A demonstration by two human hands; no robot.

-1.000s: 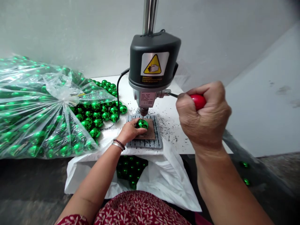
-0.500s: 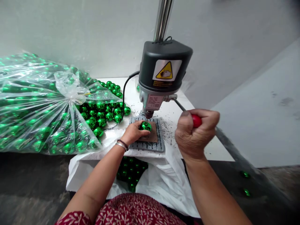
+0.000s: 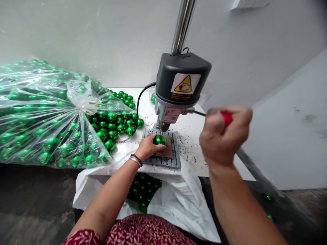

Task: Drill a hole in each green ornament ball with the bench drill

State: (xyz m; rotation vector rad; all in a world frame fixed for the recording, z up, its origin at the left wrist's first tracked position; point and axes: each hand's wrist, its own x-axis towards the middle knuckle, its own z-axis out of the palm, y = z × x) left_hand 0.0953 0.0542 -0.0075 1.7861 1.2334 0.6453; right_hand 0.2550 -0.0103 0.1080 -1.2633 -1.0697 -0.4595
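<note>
My left hand grips a shiny green ball from its left side, on a brown board over the grey slotted base of a drill press. Right above the ball is the drill's chuck with its bit; whether the tip touches the ball I cannot tell. My right hand is closed around the red knob of the drill press lever, to the right of the motor housing and slightly blurred.
A clear plastic bag full of green balls lies at the left, with loose green balls beside it. Dark shavings litter the white table. Below the front edge, a white sack holds more balls. A black cord loops left of the drill.
My right hand has swung the lever's knob up and outward to the right. My left hand still holds the green ball on the board. The whole view has shifted slightly.
</note>
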